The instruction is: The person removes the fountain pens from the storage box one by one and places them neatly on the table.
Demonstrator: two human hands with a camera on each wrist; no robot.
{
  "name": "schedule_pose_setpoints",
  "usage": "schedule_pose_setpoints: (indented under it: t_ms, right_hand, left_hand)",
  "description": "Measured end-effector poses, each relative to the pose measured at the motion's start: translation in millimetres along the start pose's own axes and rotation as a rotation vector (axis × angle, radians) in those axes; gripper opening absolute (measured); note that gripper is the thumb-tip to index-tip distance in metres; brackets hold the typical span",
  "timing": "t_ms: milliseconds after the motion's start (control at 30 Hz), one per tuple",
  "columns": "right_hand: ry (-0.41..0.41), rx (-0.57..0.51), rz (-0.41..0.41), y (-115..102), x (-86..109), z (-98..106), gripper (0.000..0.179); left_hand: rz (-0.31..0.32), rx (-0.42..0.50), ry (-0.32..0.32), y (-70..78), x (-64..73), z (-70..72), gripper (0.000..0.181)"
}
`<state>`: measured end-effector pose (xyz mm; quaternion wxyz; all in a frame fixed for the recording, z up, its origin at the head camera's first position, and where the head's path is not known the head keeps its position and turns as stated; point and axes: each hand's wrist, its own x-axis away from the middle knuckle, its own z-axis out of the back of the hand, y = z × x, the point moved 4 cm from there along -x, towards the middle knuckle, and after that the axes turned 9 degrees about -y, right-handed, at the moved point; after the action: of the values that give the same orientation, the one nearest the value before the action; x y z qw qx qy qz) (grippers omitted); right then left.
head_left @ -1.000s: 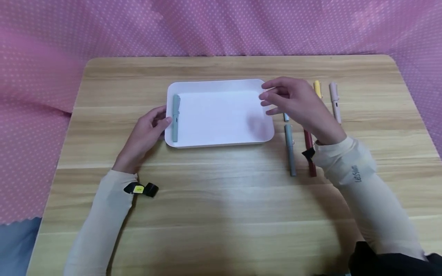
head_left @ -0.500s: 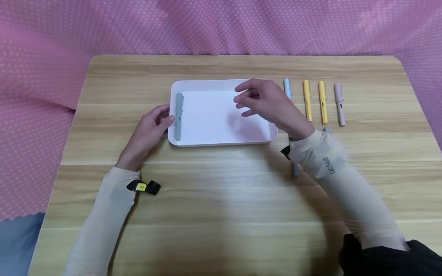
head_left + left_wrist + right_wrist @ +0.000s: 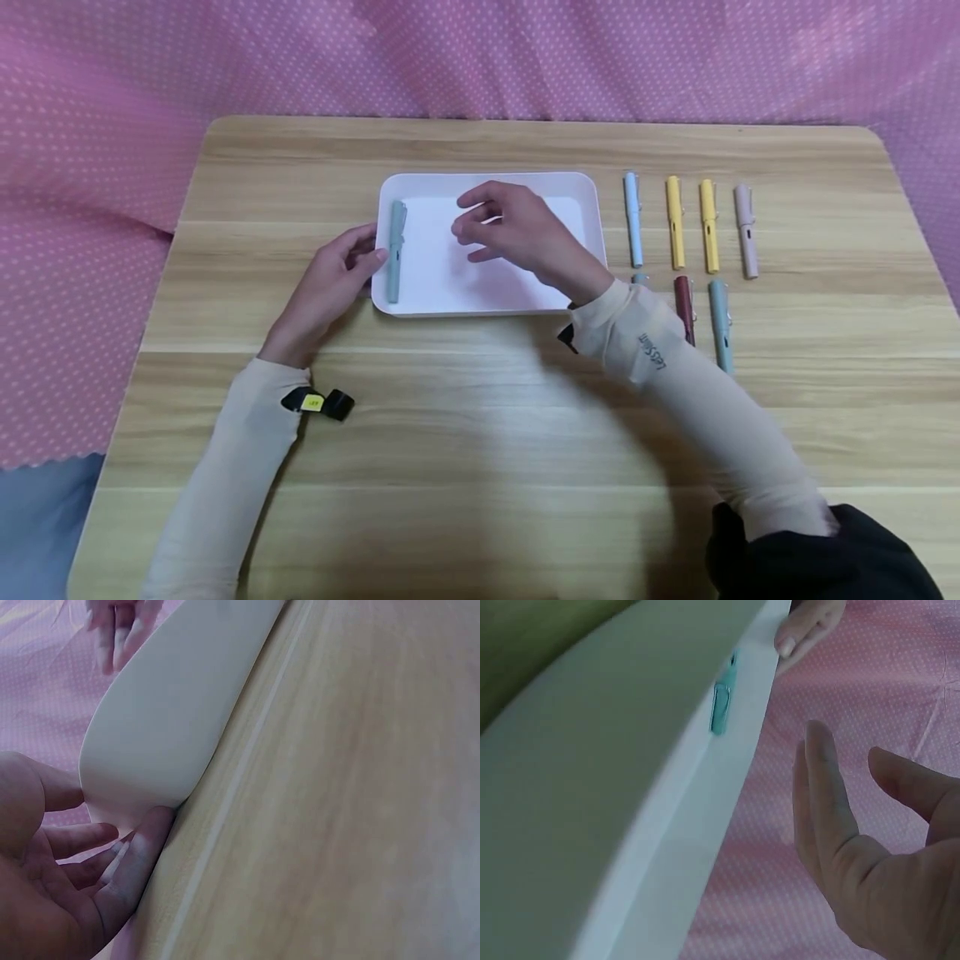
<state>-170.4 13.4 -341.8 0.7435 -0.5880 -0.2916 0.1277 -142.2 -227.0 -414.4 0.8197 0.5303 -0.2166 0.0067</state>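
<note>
A white rectangular tray rests on the wooden table. One pale green capped pen lies in it along the left end. My left hand holds the tray's left end, thumb at the rim and fingers against the outer wall, as the left wrist view also shows around the tray wall. Above the middle of the tray hovers my right hand, its fingers loosely bent with nothing between them. In the right wrist view the right hand has thumb and fingers apart, and the green pen shows in the tray.
Right of the tray lie a light blue pen, two yellow pens and a lilac pen. Nearer lie a dark red pen and a teal pen; another is mostly hidden by my right sleeve. A pink dotted cloth hangs behind.
My right hand has moved left from the tray's right end to above its middle, uncovering the pens on the right. The left hand stays at the tray's left end.
</note>
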Motion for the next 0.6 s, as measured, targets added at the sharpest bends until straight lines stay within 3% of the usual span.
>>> schedule_pose_setpoints:
  t_ms: [367,600]
  right_hand:
    - [-0.024,-0.014,-0.064,13.3,-21.4,-31.4,0.043]
    - [-0.05,-0.01,-0.114,20.1,-34.9,-51.8,0.045]
  left_hand:
    - [0.024,0.012,-0.007,1.3,0.6,-0.4,0.059]
    - [-0.014,0.035,-0.015,1.6,1.2,0.4,0.056]
